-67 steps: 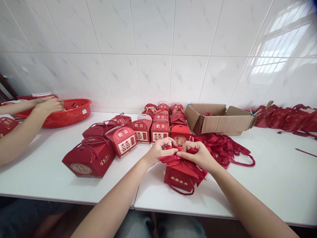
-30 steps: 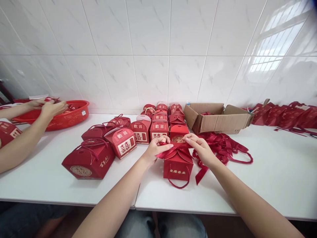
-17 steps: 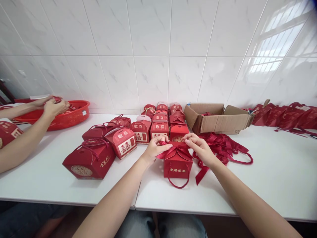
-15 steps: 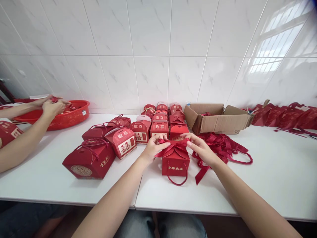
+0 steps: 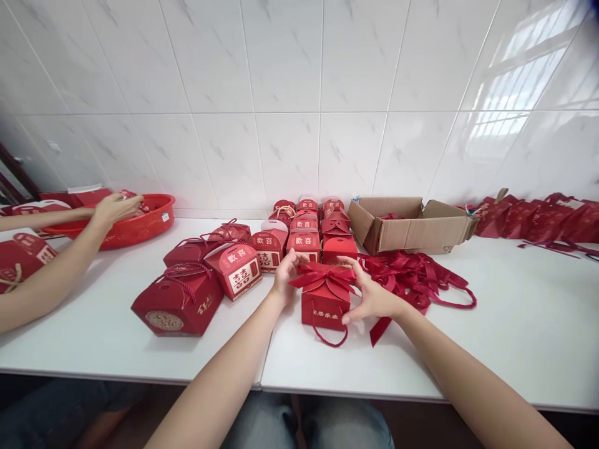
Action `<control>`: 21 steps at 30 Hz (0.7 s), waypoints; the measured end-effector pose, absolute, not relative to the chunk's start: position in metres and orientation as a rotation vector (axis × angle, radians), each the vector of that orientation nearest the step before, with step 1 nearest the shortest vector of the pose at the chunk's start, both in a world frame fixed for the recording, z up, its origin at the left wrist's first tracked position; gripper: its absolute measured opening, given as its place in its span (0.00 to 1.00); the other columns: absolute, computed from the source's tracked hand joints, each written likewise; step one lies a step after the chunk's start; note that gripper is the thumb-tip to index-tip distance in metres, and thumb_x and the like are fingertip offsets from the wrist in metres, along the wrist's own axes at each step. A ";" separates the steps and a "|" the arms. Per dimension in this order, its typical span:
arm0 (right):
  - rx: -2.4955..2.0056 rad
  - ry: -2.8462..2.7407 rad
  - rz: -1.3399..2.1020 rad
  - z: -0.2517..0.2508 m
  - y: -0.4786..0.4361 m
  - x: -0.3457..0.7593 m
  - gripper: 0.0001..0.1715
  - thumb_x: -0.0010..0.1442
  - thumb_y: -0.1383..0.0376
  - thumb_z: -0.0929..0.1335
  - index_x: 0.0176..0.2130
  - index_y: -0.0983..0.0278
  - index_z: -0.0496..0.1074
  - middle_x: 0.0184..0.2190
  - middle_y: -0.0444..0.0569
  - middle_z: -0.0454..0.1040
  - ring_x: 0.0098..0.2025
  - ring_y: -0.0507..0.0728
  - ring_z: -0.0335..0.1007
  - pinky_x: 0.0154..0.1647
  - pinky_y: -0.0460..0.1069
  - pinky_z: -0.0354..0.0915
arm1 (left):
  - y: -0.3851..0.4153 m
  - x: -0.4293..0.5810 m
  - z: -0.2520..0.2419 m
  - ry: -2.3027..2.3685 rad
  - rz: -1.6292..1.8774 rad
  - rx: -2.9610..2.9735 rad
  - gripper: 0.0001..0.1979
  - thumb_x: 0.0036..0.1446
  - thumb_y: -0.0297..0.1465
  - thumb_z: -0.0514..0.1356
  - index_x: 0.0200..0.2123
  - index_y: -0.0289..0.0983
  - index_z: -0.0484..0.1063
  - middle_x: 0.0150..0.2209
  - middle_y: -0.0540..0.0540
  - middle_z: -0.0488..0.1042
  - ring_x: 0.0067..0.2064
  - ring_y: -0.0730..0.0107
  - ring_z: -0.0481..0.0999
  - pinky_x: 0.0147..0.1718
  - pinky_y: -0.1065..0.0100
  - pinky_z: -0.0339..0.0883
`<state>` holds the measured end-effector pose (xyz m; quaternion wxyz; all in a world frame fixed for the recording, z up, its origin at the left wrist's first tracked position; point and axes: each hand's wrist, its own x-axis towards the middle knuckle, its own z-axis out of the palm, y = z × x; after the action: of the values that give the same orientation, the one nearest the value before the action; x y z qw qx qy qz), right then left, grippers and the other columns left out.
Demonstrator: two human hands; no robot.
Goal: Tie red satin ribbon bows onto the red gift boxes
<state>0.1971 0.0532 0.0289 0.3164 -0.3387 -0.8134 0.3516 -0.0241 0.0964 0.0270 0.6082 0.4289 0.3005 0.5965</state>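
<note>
A small red gift box point(image 5: 326, 308) with gold lettering stands upright on the white table in front of me. A red ribbon bow point(image 5: 327, 275) is tied over its folded top, and a twisted cord handle hangs down its front. My right hand point(image 5: 372, 294) is around the box's right side, thumb at the front corner and fingers by the bow. On the other side, my left hand point(image 5: 286, 277) is beside the bow's left end with its fingers apart; whether it touches the box I cannot tell. Loose red ribbons point(image 5: 421, 280) lie heaped to the right.
Several red boxes point(image 5: 180, 305) stand left and behind. A cardboard carton point(image 5: 412, 234) is at the back right, near a row of red bags point(image 5: 538, 218). On the far left, another person's hand point(image 5: 112, 209) is over a red basin point(image 5: 126, 234).
Both my hands have let go of the bow's ends. My right hand has come down around the box's side, and the box has shifted slightly left. The co-worker's hands have moved.
</note>
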 end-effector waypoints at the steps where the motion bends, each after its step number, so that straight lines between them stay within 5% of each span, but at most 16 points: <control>1: -0.885 -2.117 0.929 0.030 0.050 0.194 0.66 0.39 0.56 0.78 0.65 0.57 0.41 0.67 0.58 0.42 0.67 0.63 0.44 0.66 0.59 0.47 | 0.098 -0.024 0.025 0.704 1.372 0.997 0.21 0.51 0.49 0.58 0.24 0.35 0.71 0.26 0.48 0.70 0.28 0.72 0.70 0.30 0.70 0.62; 6: -0.833 -1.901 0.918 0.046 0.043 0.201 0.54 0.46 0.57 0.75 0.64 0.56 0.48 0.65 0.56 0.50 0.64 0.63 0.53 0.61 0.60 0.58 | 0.105 -0.024 0.017 0.746 1.373 1.032 0.22 0.49 0.51 0.58 0.25 0.36 0.70 0.26 0.49 0.71 0.27 0.71 0.69 0.29 0.69 0.61; 10: -0.870 -1.493 0.438 0.064 0.048 0.251 0.54 0.51 0.53 0.72 0.66 0.56 0.42 0.64 0.56 0.53 0.63 0.65 0.55 0.59 0.62 0.61 | 0.109 -0.023 0.012 0.763 1.362 1.099 0.22 0.50 0.50 0.58 0.25 0.35 0.71 0.26 0.47 0.72 0.29 0.70 0.70 0.30 0.68 0.61; 12: -0.969 -1.295 0.113 0.063 0.052 0.292 0.56 0.51 0.51 0.72 0.66 0.60 0.41 0.63 0.60 0.53 0.63 0.67 0.54 0.60 0.64 0.58 | 0.110 -0.023 0.011 0.770 1.358 1.127 0.21 0.51 0.49 0.57 0.25 0.35 0.71 0.25 0.47 0.72 0.28 0.70 0.69 0.30 0.68 0.60; 15: -1.255 -0.959 -0.250 0.045 0.055 0.362 0.68 0.43 0.51 0.76 0.67 0.67 0.39 0.68 0.66 0.38 0.69 0.69 0.35 0.68 0.60 0.40 | 0.110 -0.023 0.012 0.782 1.361 1.157 0.21 0.51 0.48 0.57 0.24 0.35 0.71 0.24 0.47 0.72 0.27 0.71 0.68 0.30 0.68 0.60; 17: -1.398 -0.806 -0.301 0.023 0.054 0.402 0.69 0.44 0.47 0.74 0.68 0.68 0.38 0.68 0.65 0.38 0.69 0.69 0.33 0.69 0.60 0.38 | 0.110 -0.023 0.014 0.793 1.359 1.178 0.21 0.51 0.48 0.56 0.23 0.35 0.71 0.24 0.47 0.72 0.27 0.71 0.68 0.29 0.68 0.59; 21: -1.645 -0.540 -0.153 -0.015 0.053 0.450 0.76 0.34 0.43 0.76 0.68 0.62 0.39 0.66 0.66 0.42 0.67 0.80 0.33 0.64 0.74 0.32 | 0.109 -0.022 0.015 0.824 1.353 1.212 0.20 0.51 0.47 0.56 0.23 0.35 0.70 0.23 0.47 0.71 0.27 0.70 0.68 0.29 0.68 0.59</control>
<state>0.4497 0.0527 -0.0153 0.6456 -0.7228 -0.2372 -0.0671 -0.0223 0.1090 0.0151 0.5424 0.5105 0.3472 0.5697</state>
